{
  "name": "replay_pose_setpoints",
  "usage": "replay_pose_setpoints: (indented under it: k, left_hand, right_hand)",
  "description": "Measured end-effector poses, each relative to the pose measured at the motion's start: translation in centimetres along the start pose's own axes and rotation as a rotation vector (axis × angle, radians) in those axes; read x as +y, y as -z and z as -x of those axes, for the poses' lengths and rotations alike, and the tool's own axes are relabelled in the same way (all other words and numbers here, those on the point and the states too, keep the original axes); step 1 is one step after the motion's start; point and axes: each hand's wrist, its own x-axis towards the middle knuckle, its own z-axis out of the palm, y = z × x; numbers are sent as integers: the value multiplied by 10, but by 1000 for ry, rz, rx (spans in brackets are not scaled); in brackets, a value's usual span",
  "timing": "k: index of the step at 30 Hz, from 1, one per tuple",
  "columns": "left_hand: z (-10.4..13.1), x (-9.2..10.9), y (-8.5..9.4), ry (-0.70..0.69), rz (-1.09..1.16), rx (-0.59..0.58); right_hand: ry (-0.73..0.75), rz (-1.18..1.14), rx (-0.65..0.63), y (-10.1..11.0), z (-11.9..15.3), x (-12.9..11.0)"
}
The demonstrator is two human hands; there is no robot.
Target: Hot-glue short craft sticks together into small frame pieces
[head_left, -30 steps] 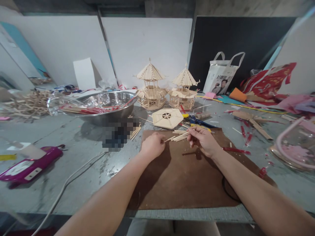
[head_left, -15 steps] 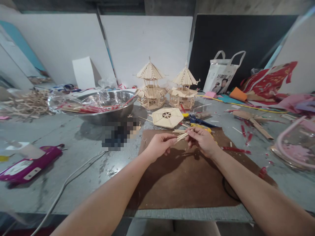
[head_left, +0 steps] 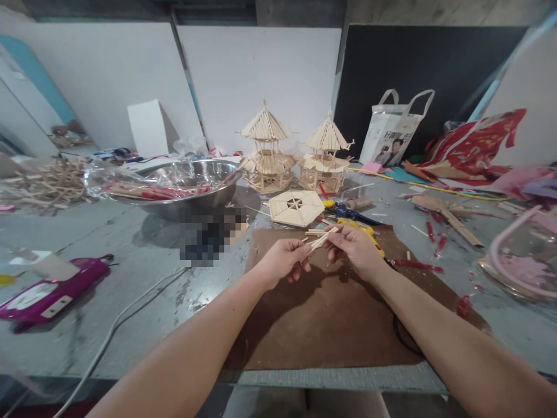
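1. Wooden sticks (head_left: 321, 239) span both hands, above the far part of the brown mat (head_left: 326, 325).
2. The left hand (head_left: 287, 259) pinches their near end; the right hand (head_left: 354, 247) grips the other end.
3. Beyond the mat lies a hexagonal wooden panel (head_left: 311, 215), with two pagoda models (head_left: 267, 165) farther back.
4. A steel bowl (head_left: 200, 200) sits left of the mat.

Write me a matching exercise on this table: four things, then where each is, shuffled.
1. Thin pale wooden sticks
2. Round silver metal bowl
3. White bag with two handles
4. Flat hexagonal wooden panel

A. Before the black board
B. In left hand and right hand
C. Before two wooden pagoda models
D. Under clear plastic wrapping

1-B, 2-D, 3-A, 4-C
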Motion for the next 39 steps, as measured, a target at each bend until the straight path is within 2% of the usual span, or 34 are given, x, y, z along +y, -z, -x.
replay_pose_setpoints:
  k: [5, 18, 24, 31, 39]
  left_hand:
    - [0, 0, -3, -2, 12, 13]
    - [2, 1, -5, -6, 25, -11]
    - [0, -1, -7, -31, -15, 26]
    - [0, -2, -11, -36, -61, 68]
    - [-1, -2, -12, -48, -89, 79]
  right_hand:
    - [-104, 34, -70, -4, 2, 3]
    - [-141, 74, -24, -7, 3, 2]
    - [-154, 16, -78, -7, 2, 3]
    - [-178, 51, -24, -7, 2, 5]
    - [-193, 33, -61, -8, 4, 1]
